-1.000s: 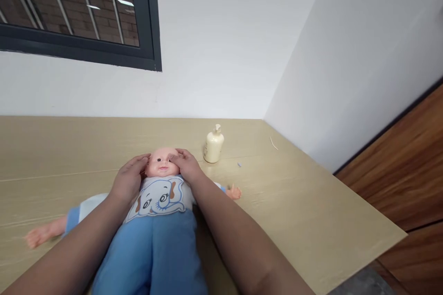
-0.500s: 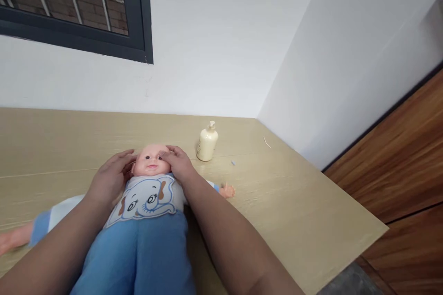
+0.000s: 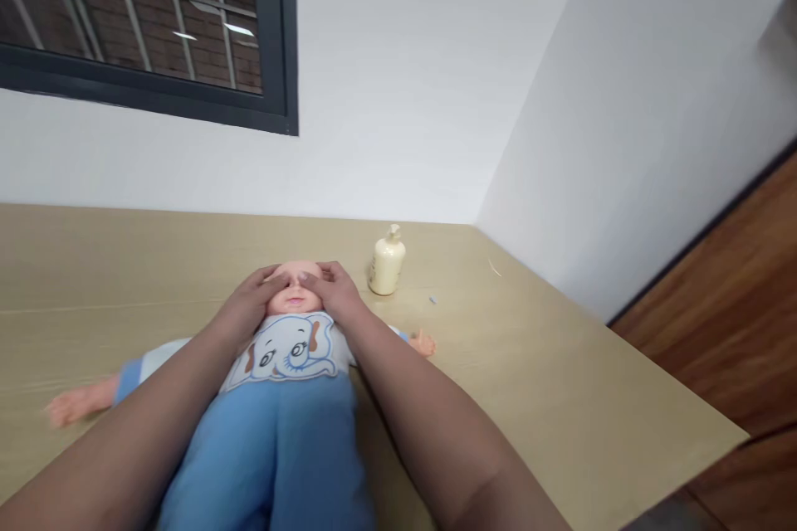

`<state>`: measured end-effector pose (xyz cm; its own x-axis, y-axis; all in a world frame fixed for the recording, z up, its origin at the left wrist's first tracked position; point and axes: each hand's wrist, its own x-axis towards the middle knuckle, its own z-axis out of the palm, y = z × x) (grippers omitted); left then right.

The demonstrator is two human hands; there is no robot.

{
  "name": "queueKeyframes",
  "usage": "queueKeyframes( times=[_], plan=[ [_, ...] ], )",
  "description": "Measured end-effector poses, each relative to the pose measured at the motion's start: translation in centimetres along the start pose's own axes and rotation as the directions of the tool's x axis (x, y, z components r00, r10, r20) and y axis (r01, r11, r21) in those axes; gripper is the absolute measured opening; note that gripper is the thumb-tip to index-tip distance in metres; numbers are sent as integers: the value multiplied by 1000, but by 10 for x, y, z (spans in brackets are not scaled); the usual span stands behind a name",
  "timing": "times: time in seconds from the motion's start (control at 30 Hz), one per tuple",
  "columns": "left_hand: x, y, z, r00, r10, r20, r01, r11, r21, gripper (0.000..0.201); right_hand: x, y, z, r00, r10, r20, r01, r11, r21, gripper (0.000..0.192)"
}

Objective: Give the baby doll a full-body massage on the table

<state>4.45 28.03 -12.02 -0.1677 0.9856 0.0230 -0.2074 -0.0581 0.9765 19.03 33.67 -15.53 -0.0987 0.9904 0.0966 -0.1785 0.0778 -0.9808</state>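
Observation:
A baby doll [image 3: 291, 348] lies on its back on the table, dressed in a white top with an elephant print and blue trousers. Both its arms stretch out sideways. My left hand [image 3: 247, 304] cups one side of the doll's head, its thumb laid over the eye there. On the opposite side my right hand [image 3: 339, 294] wraps the head in the same way, thumb across the other eye. The nose and mouth show between the thumbs, while both eyes are covered. Some fingers are hidden behind the head.
A cream pump bottle [image 3: 387, 265] stands upright to the right of the doll's head. Beside it on the table [image 3: 529, 365] lie a small bluish bit [image 3: 432, 299] and a thin pale strand [image 3: 494, 268]. White walls and a barred window [image 3: 155, 25] rise behind.
My left thumb has moved inward from the side of the head onto the doll's eye, so both eyes are now covered. The whole view has shifted slightly.

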Motion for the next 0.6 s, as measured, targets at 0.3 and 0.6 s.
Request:
queueKeyframes(
  times=[0.3, 0.6],
  plan=[
    [4, -7, -6, 999, -33, -16, 32, 998, -50, 54, -6, -11, -5, 991, 36, 131, -53, 990, 131, 54],
    [4, -11, -11, 994, -32, 107, 51, 982, -182, 50, -14, -17, -14, 976, 95, 196, -134, 971, 198, 51]
  ],
)
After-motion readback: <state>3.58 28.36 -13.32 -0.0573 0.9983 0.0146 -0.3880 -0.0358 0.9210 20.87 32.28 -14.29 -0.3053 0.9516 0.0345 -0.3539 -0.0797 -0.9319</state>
